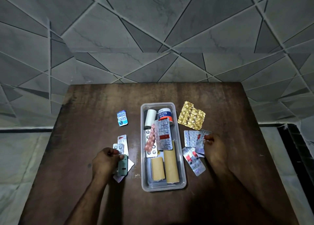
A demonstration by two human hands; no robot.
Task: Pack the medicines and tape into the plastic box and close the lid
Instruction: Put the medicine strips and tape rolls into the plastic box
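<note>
1. Clear plastic box [180,158] sits open on the dark wooden desk [95,105], holding tape rolls [164,115] and blister strips [163,135].
2. My left hand [105,160] has its grip clamped on loose strips [121,148] left of the box.
3. My right hand [214,145] pinches a silver strip [200,144] on its right.

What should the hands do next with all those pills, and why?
Probably lift the strips they are pinching into the plastic box. The left hand grips a small blister strip from the left pile, and the right hand holds a silver strip. The box is open with room on top, and strips like the gold foil strip are outside it.
</note>
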